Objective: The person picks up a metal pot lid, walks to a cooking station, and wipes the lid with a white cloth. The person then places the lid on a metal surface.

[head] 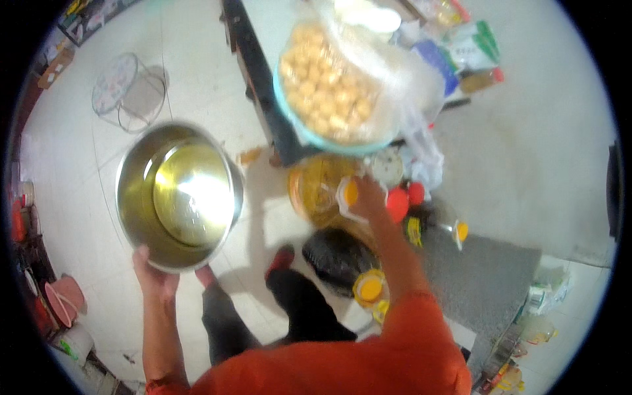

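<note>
My left hand (155,274) grips the near rim of a deep stainless steel pot (143,222), which has a clear yellow liquid (173,177) in its bottom. To the right, my right hand (370,200) is at the top of a large clear plastic jug of yellow oil (316,192), its fingers around the white handle beside the yellow cap (350,191). Just beyond the jug, a light-blue basin (291,116) holds many round golden-brown pieces (321,79), partly covered by a clear plastic bag (410,84).
A round-topped folding stool (116,84) stands at the far left. Near the jug are red caps (397,204), a black plastic bag (340,259) and another yellow-capped container (370,287). A pink bucket (66,298) is at the left edge. A dark table edge (259,94) runs beside the basin.
</note>
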{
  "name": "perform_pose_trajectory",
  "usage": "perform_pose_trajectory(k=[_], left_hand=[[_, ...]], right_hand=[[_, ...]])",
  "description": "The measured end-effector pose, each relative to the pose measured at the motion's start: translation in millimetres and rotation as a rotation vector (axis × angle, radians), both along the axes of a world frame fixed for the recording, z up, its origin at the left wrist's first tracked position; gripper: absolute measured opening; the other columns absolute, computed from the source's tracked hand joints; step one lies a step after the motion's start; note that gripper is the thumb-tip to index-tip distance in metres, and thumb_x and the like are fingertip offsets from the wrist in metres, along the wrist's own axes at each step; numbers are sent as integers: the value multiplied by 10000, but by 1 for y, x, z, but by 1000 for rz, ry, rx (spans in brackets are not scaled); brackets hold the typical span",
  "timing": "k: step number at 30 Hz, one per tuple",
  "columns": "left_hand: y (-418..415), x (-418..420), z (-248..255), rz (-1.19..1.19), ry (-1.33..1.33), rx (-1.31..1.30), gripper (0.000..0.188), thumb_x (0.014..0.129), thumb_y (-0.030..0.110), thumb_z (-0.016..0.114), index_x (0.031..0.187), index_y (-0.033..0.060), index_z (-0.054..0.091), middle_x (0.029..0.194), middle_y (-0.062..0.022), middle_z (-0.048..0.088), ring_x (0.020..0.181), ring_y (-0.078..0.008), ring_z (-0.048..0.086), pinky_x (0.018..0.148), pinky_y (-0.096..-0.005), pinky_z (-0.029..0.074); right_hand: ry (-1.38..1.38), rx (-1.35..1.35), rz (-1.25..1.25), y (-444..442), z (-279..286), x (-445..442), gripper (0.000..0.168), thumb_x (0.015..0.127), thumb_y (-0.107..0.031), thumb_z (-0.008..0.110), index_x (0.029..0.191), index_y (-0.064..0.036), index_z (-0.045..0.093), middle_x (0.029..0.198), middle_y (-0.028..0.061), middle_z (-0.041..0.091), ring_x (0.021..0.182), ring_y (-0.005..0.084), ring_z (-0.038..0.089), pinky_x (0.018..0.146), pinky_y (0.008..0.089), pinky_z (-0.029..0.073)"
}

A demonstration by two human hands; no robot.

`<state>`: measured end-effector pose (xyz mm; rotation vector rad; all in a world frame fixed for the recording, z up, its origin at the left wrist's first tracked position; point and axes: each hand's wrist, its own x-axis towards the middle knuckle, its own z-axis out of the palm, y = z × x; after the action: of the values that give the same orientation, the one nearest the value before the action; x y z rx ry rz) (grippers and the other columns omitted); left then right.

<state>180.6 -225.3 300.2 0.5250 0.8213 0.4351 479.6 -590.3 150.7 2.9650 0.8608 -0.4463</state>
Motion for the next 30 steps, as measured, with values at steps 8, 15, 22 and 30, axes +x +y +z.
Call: perform_pose_trajectory(k=[8,15,22,30], left_hand=[[-6,8,-1,25,-48,-51,663,679,232,657,1247,6,401,1185,-121,503,1107,-284,478,968,-410,392],[-12,11,10,66,-67,-39,634,688,242,646,1234,17,415,1182,-120,512,1090,-277,498,936,-405,429],[-11,2,3,61,-52,-82,638,681,271,643,1243,52,435,1215,-99,507,1121,-281,484,957,-427,408],[-12,10,8,28,-78,-16,653,679,284,632,1256,58,425,1239,-93,490,1134,-271,475,966,-427,397]], right_hand=[[22,-30,-73,-2,-9,-7,739,548,-335,765,1202,-138,482,1135,168,505,1027,369,507,853,471,424],[45,-66,-287,9,1,-5,761,566,-531,725,1069,10,541,1022,193,587,942,333,575,822,416,455],[172,-14,-604,21,18,-2,778,595,-616,681,1025,23,572,964,181,628,909,285,616,782,374,485],[-94,0,-167,-4,4,-18,866,595,-492,704,1275,-49,402,1165,232,474,1017,395,522,820,433,467]])
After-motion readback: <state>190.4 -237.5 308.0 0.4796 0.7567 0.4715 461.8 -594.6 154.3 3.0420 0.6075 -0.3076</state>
